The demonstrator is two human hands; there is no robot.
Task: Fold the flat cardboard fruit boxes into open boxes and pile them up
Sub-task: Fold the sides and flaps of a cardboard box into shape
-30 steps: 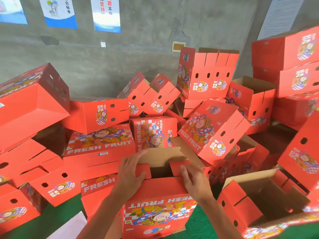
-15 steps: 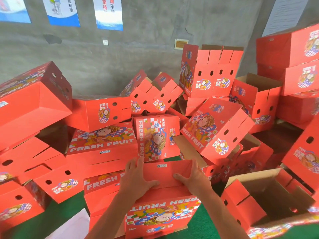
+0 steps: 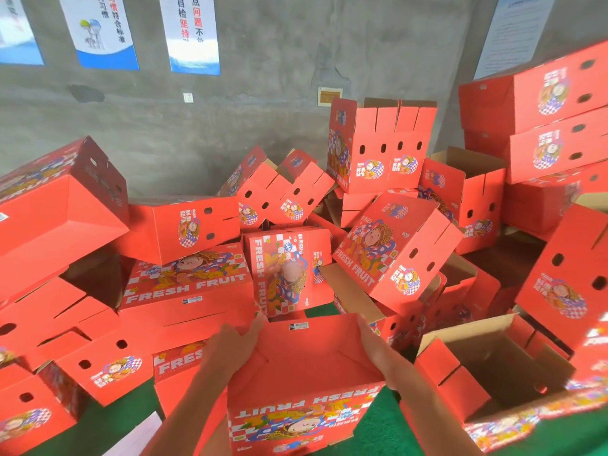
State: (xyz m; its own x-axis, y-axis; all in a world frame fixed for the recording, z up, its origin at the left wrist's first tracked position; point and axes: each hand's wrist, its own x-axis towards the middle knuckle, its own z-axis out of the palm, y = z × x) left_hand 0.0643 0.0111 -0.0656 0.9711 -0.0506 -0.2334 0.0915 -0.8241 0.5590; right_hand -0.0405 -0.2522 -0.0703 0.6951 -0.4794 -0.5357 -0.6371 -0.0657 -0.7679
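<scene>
A red "FRESH FRUIT" cardboard box (image 3: 309, 360) sits low in the middle of the head view. Its folded red flaps face me and its printed side faces my body. My left hand (image 3: 235, 345) lies along the box's left edge, fingers stretched to the far corner. My right hand (image 3: 373, 347) lies along its right edge in the same way. Both hands press against the box from either side. A barcode label (image 3: 298, 325) sits near the box's far edge.
Several folded red boxes lie tumbled in a heap (image 3: 391, 251) in front, up to the grey wall (image 3: 279, 126). An open box (image 3: 493, 366) stands at my right, and stacked boxes (image 3: 556, 126) rise at far right. Green floor (image 3: 385, 432) and a white sheet (image 3: 138, 437) show below.
The brown inner flaps have been folded shut under red flaps. My hands slid from the top of the flaps out to the box's left and right edges.
</scene>
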